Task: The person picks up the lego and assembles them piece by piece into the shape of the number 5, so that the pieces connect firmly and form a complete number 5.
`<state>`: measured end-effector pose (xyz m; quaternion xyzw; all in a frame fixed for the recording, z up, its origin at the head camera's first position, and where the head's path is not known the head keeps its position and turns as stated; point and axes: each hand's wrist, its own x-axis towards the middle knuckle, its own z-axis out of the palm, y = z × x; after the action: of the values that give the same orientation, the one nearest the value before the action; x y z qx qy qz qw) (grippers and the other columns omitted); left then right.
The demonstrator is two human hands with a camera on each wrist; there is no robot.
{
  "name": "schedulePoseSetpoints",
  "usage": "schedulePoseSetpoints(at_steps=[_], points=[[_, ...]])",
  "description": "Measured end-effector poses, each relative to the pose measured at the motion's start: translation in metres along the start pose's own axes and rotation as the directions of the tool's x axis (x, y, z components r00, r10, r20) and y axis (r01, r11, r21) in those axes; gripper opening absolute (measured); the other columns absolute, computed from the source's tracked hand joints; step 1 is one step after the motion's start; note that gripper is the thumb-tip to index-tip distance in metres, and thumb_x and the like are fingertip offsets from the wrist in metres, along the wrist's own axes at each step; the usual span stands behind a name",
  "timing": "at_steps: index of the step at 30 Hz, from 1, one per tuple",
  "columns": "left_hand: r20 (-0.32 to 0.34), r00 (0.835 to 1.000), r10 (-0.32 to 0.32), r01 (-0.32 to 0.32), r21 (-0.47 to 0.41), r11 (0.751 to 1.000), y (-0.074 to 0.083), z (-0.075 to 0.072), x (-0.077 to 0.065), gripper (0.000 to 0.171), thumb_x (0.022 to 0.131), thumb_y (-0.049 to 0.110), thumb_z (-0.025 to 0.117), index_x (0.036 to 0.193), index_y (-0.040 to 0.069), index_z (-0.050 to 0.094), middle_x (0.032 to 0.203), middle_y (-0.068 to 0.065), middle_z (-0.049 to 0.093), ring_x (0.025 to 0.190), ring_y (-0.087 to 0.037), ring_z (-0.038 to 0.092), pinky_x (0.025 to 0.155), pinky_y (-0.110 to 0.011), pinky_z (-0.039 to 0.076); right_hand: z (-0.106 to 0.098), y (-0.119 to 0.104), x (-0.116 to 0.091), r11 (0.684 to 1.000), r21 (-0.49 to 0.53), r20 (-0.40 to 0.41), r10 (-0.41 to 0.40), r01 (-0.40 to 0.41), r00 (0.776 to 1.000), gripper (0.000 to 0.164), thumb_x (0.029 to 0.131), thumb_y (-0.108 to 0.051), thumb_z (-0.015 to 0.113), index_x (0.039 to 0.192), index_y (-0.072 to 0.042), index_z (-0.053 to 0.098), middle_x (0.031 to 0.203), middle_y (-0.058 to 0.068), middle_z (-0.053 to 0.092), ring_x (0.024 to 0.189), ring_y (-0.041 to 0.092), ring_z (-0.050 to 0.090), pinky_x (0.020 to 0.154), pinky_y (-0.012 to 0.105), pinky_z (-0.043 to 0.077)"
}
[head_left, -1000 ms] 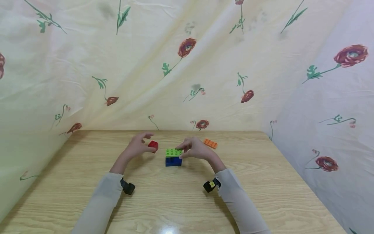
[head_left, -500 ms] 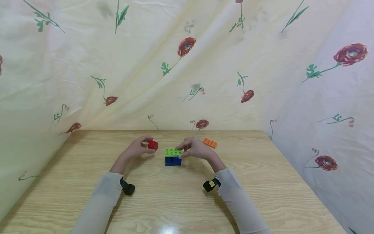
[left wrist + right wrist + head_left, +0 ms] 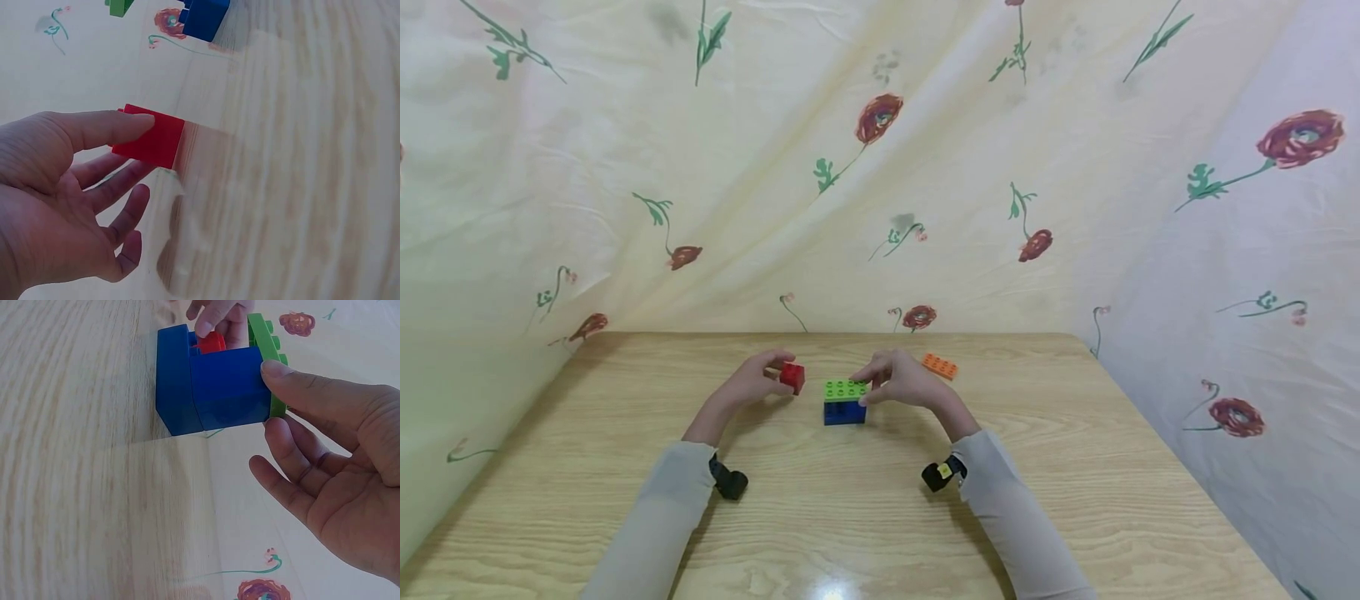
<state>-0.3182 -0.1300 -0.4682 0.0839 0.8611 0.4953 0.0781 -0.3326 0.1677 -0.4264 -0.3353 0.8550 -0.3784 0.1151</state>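
Fingers of the left hand (image 3: pixel 749 381) have closed, securing a red plastic cube (image 3: pixel 793 378); the right hand (image 3: pixel 901 382) pinches a green-topped blue brick stack (image 3: pixel 844 403).

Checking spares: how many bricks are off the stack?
2: the red brick in the left hand, the orange brick on the table beyond the right hand. More could hide behind the hands.

1. Head view: high, near side of surface (image 3: pixel 835 517), faces forward and down; farthest off, both far corners in.
2. Left wrist: close to left hand (image 3: pixel 62 200), faces red brick (image 3: pixel 159 140); surface at frame right.
3. Right wrist: close to right hand (image 3: pixel 350 494), faces blue-green stack (image 3: pixel 219 390); surface at frame left.
4. Both wrist views share red brick, blue-green stack.
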Motion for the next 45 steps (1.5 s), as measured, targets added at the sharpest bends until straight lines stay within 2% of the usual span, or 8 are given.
schedulePoseSetpoints(at_steps=[6,11,15,24,32,38,42,45], points=[[0.007,0.999,-0.034,0.034,0.028,0.999,0.0,0.0,-0.001,0.06,0.088,0.002,0.074,0.143,-0.002,0.051,0.137,-0.025,0.056,0.122,-0.04,0.055,0.098,-0.047,0.048,0.0,0.0,0.0,1.0,0.006,-0.002,-0.01,0.01,1.0,0.034,0.084,-0.008,0.083,0.118,-0.007,0.077,0.098,0.012,0.068,0.081,0.014,0.065,0.068,0.026,0.05],[0.008,0.998,-0.065,0.065,0.024,0.998,-0.001,-0.001,-0.001,0.057,0.088,0.003,0.072,0.141,-0.004,0.052,0.132,-0.024,0.058,0.115,-0.035,0.058,0.091,-0.039,0.048,-0.001,-0.002,0.0,1.0,0.015,-0.002,-0.006,0.006,1.0,0.034,0.084,-0.008,0.082,0.118,-0.006,0.076,0.098,0.011,0.068,0.08,0.015,0.064,0.069,0.026,0.051],[0.01,0.998,-0.067,0.066,0.024,0.998,0.0,-0.001,-0.001,0.056,0.087,0.002,0.072,0.139,-0.007,0.052,0.129,-0.024,0.059,0.11,-0.033,0.06,0.088,-0.037,0.047,-0.001,-0.003,-0.001,1.0,0.016,0.0,0.007,-0.007,1.0,0.035,0.084,-0.008,0.082,0.119,-0.007,0.076,0.099,0.012,0.067,0.081,0.014,0.064,0.068,0.025,0.05],[-0.008,0.997,-0.076,0.077,0.041,0.996,0.001,0.0,-0.002,0.051,0.086,0.002,0.074,0.133,-0.006,0.057,0.128,-0.023,0.06,0.11,-0.033,0.058,0.088,-0.037,0.047,-0.001,-0.002,-0.001,1.0,0.012,0.001,0.005,-0.005,1.0,0.035,0.085,-0.009,0.082,0.119,-0.006,0.076,0.099,0.016,0.067,0.081,0.015,0.064,0.068,0.025,0.049],[-0.006,0.998,-0.068,0.069,0.05,0.996,0.002,-0.001,-0.003,0.048,0.087,0.004,0.075,0.13,-0.006,0.058,0.127,-0.023,0.061,0.112,-0.034,0.058,0.093,-0.041,0.046,0.0,-0.002,0.0,1.0,0.014,-0.004,0.015,-0.015,1.0,0.035,0.084,-0.008,0.082,0.118,-0.007,0.077,0.097,0.011,0.067,0.081,0.014,0.064,0.068,0.026,0.05],[-0.004,0.997,-0.072,0.072,0.041,0.997,0.003,-0.002,-0.003,0.048,0.087,0.006,0.076,0.131,-0.003,0.059,0.124,-0.02,0.063,0.11,-0.032,0.057,0.091,-0.04,0.045,0.0,-0.003,0.0,1.0,0.008,-0.004,0.027,-0.026,1.0,0.035,0.084,-0.008,0.083,0.119,-0.009,0.077,0.096,0.007,0.068,0.081,0.015,0.064,0.069,0.026,0.05],[-0.004,0.998,-0.055,0.055,0.035,0.998,0.007,-0.004,-0.004,0.046,0.087,0.007,0.075,0.13,-0.003,0.061,0.124,-0.019,0.063,0.11,-0.032,0.056,0.093,-0.041,0.043,0.0,-0.004,0.0,1.0,0.006,-0.002,0.029,-0.029,1.0,0.035,0.084,-0.009,0.083,0.119,-0.009,0.077,0.097,0.008,0.068,0.081,0.014,0.064,0.069,0.025,0.05],[-0.011,0.999,-0.035,0.036,0.064,0.997,0.013,-0.007,-0.005,0.046,0.087,0.01,0.077,0.129,-0.002,0.063,0.124,-0.018,0.063,0.109,-0.032,0.056,0.093,-0.042,0.043,0.0,-0.004,0.0,1.0,0.009,0.001,0.03,-0.03,1.0,0.035,0.084,-0.009,0.082,0.119,-0.008,0.077,0.099,0.011,0.068,0.081,0.015,0.063,0.069,0.025,0.05]])
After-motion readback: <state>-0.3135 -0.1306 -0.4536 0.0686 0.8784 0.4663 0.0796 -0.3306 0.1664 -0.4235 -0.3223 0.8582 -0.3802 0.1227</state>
